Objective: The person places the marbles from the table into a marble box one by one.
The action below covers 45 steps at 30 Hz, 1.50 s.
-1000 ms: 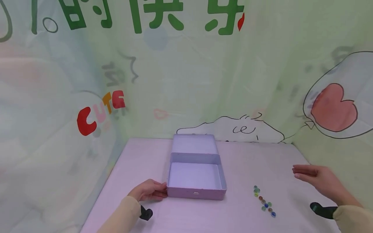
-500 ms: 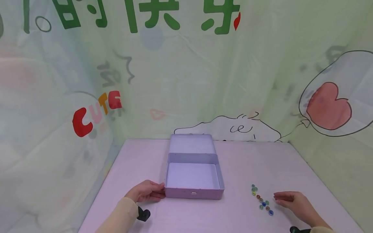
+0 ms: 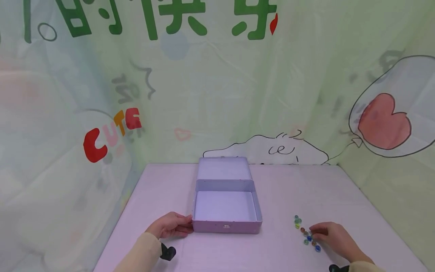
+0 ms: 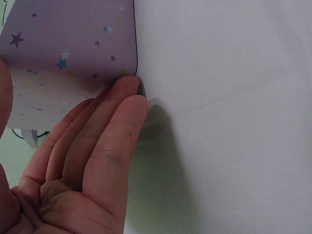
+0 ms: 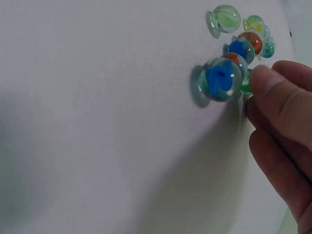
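Note:
An open purple box (image 3: pixel 227 226) stands on the table with its lid tipped back. My left hand (image 3: pixel 172 225) rests against the box's left side near the front corner. In the left wrist view, its straight fingers (image 4: pixel 114 146) lie along the star-printed wall (image 4: pixel 63 44). To the right of the box lies a loose line of glass marbles (image 3: pixel 306 242). My right hand (image 3: pixel 334 238) is down at that line, thumb and forefinger around a green marble (image 5: pixel 246 85), partly hidden by the thumb. A large blue marble (image 5: pixel 220 79) lies just beside the fingertips.
A pale cloth covers the table (image 3: pixel 278 196). Printed fabric hangs behind and at both sides, one panel bearing a heart balloon (image 3: pixel 385 121). More marbles, green and yellow (image 5: pixel 254 23), lie farther along the line.
My right hand has come left and down from the table's right side to the marbles, its fingers now among them. My left hand stays at the box.

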Each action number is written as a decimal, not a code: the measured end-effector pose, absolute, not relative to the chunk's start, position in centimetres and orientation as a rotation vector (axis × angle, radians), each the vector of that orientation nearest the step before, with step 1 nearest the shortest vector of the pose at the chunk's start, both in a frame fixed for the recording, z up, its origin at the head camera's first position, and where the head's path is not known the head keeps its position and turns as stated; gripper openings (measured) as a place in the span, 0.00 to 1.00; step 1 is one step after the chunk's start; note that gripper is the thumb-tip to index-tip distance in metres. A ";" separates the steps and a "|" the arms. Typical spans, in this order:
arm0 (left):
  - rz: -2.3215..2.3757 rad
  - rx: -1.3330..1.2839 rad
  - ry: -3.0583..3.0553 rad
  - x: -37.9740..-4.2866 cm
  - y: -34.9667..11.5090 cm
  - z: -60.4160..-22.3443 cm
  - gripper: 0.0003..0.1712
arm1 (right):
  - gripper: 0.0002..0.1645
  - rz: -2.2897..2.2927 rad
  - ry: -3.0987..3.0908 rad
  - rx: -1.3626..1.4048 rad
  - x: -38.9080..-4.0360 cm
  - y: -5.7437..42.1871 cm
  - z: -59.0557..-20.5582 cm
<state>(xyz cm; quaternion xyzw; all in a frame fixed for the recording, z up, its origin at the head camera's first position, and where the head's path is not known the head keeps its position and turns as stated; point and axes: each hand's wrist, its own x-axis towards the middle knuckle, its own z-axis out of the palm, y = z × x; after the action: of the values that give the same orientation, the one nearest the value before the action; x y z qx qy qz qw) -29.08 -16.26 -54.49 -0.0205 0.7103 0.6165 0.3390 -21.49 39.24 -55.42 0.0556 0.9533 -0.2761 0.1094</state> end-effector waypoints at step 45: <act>1.655 -0.067 1.891 -28.6 -16.3 -54.4 0.24 | 0.32 -1.794 2.429 -0.044 -27.9 29.0 -49.9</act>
<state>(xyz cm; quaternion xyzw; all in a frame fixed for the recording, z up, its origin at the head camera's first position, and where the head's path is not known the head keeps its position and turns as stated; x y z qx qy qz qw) -28.62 -16.26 -54.40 -0.0255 0.7155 0.6261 0.3089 -27.88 28.97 -49.90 -0.0145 0.8028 -0.5930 0.0607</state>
